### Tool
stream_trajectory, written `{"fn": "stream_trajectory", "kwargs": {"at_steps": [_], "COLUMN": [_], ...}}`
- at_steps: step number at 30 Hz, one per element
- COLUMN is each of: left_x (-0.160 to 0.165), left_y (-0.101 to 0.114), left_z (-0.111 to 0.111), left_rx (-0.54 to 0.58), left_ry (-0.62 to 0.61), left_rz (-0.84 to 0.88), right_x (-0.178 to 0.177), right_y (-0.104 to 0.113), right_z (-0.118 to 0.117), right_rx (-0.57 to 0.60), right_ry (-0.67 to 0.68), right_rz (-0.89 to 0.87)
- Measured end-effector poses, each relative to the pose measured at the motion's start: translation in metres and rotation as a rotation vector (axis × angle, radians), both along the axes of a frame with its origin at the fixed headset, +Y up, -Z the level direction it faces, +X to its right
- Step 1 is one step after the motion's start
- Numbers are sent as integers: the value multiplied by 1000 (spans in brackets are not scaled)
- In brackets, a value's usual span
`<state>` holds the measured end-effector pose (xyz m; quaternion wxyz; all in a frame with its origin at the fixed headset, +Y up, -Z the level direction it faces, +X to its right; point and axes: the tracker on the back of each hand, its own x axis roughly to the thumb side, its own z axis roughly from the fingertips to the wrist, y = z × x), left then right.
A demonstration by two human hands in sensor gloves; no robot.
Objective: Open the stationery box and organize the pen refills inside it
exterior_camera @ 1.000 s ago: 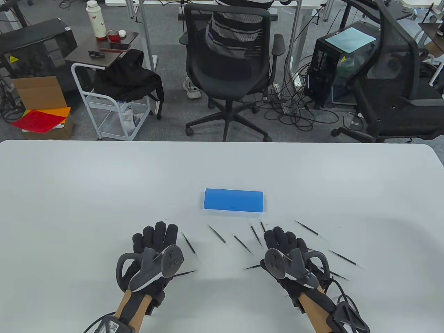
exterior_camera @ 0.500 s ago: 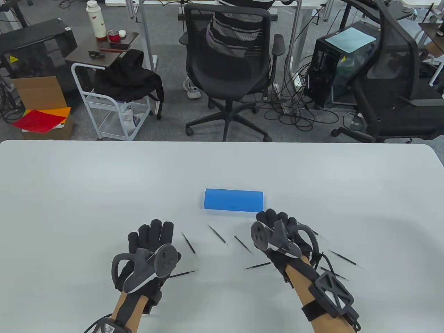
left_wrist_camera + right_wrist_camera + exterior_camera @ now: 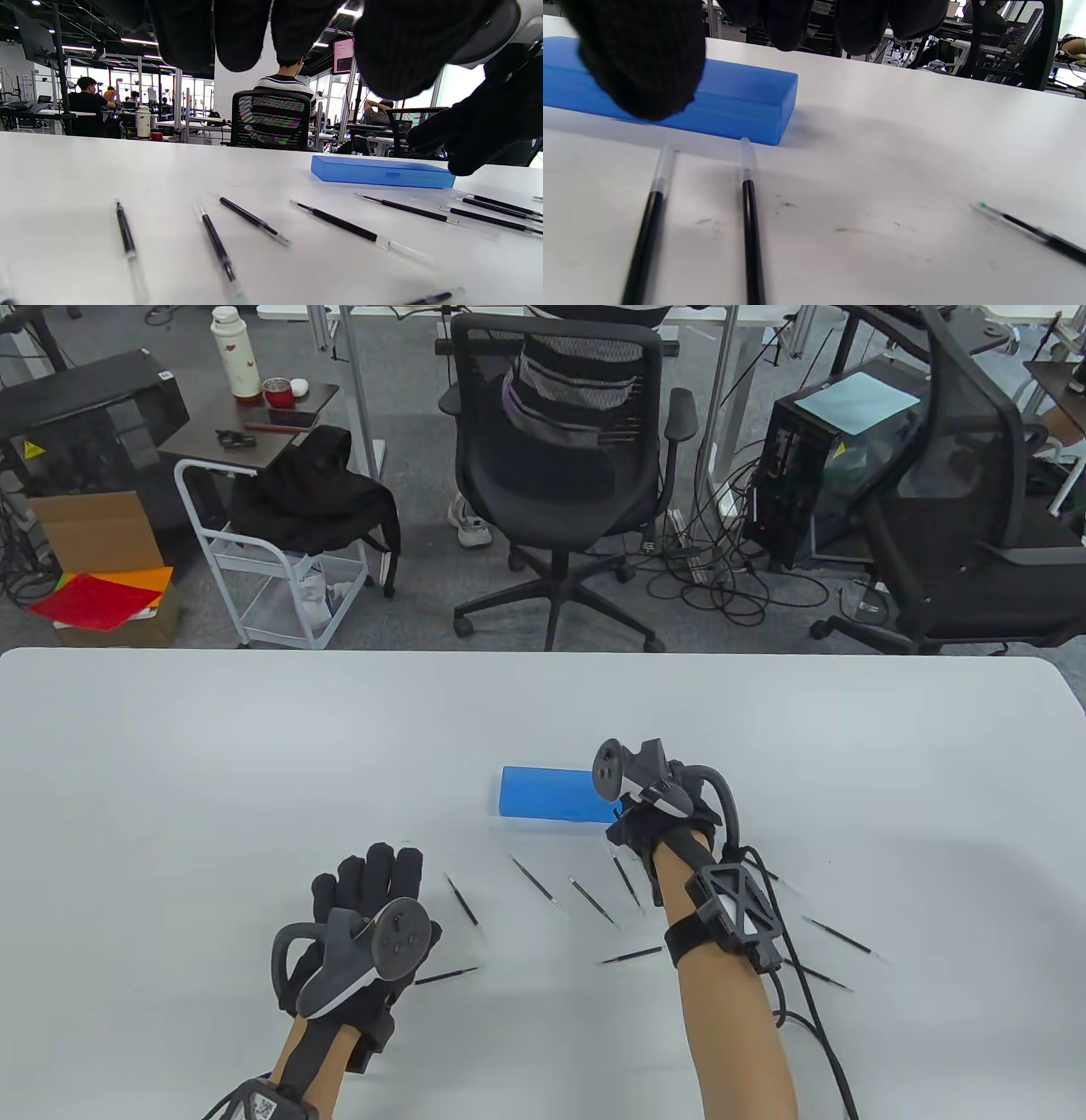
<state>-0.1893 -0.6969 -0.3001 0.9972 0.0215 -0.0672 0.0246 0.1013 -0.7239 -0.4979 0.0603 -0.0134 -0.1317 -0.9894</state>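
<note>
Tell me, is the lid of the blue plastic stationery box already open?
No, the blue plastic stationery box lies flat with its lid fully down in the left wrist view.

Left hand (image 3: 365, 899) lies low over the near-left part of the table, palm down, fingers extended and relaxed, holding nothing. Right hand (image 3: 649, 806) is extended farther out at centre, forearm angled toward the far side. Its fingers (image 3: 865, 25) hang straight down, gripping nothing; the thumb hangs apart on the left.
</note>
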Motion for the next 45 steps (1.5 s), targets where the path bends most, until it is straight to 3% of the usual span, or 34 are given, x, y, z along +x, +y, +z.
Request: {"fn": "stream_trajectory", "kwargs": {"at_steps": [8,19,28,32,36,40,45], "left_x": [4,5,6,9,15,26,41], "left_y": [-1,-1,-1,-1,-2,0,2], "left_z": [1,2,2,3,5,11,22], "left_rx": [7,9,8,11,18,43,69], "left_ry": [-17,-19,-22,-29,-51,-99,-208], "left_rz": [-16,-18,-25,-38,-50,-58,-31], "right_x": [1,-4,9,11,10,9,12], "right_y": [-7,-17,15,34,49,55,48], "right_z": [-22,-26,-10,18,62,129,192], "right_rx": [-60,-24,147,209,273,328,348], "right_ry": [-21,8,108,231,359,496,571], "right_rz": [-71,-50,-126,-143,-152,-151,-163]}}
